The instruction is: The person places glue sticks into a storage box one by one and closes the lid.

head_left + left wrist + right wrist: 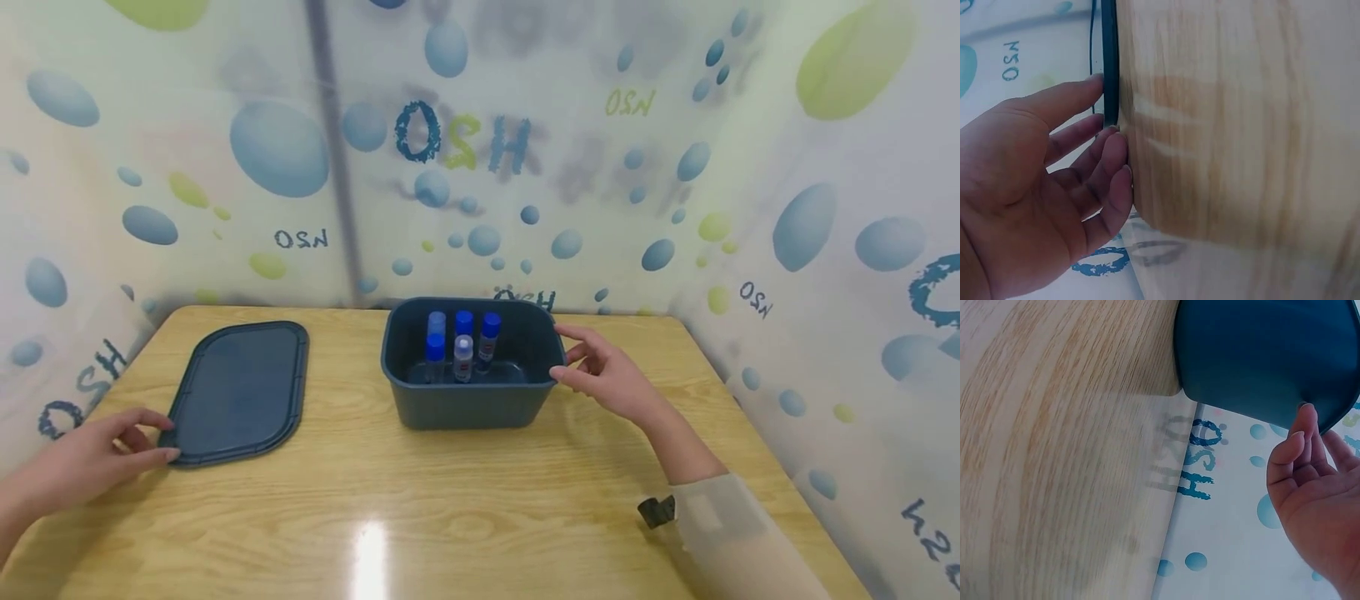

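A dark blue-grey lid (243,387) lies flat at the left of the table. My left hand (108,458) is at its near left corner, thumb and forefinger apart and touching the edge; the left wrist view shows the lid's side (1110,56) and the other fingers bent loosely. An open dark bin (472,408) stands at the table's back middle, holding several small clear bottles (462,358) with blue or clear caps. The thumb and forefinger of my right hand (607,371) touch its right rim, spread apart. In the right wrist view a fingertip meets the bin's wall (1260,356).
The wooden table (450,492) has patterned walls (480,217) on its left, back and right sides. A small black clip-like piece (657,512) sits beside my right sleeve (738,533). Bare tabletop separates lid and bin.
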Motion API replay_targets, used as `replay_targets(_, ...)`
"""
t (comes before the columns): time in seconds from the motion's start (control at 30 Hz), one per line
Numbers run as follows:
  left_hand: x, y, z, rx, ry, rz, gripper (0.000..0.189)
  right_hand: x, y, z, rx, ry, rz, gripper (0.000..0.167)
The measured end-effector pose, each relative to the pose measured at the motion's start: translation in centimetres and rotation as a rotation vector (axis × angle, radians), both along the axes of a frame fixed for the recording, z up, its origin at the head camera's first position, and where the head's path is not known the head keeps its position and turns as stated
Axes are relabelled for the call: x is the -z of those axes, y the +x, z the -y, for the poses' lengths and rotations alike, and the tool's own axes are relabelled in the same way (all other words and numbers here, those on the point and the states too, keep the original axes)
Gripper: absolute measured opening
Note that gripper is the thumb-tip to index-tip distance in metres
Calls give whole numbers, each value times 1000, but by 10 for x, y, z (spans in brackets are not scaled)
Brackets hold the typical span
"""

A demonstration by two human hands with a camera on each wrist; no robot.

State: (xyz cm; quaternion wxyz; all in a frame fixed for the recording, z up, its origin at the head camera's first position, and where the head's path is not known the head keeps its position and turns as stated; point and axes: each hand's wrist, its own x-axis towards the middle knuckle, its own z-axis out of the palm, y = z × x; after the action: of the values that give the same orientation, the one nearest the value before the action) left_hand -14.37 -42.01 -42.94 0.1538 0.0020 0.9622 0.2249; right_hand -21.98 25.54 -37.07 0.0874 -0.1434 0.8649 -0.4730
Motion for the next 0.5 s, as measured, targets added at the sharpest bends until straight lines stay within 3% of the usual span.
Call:
replay_targets(0.27, -2, -10, -3, 18, -6, -59, 39, 2, -1, -2, -2, 3, -5, 68)
replay_targets(0.5, -5, -18, -3, 59, -7, -120, 34, 2, -1, -1, -8, -8, -8, 69)
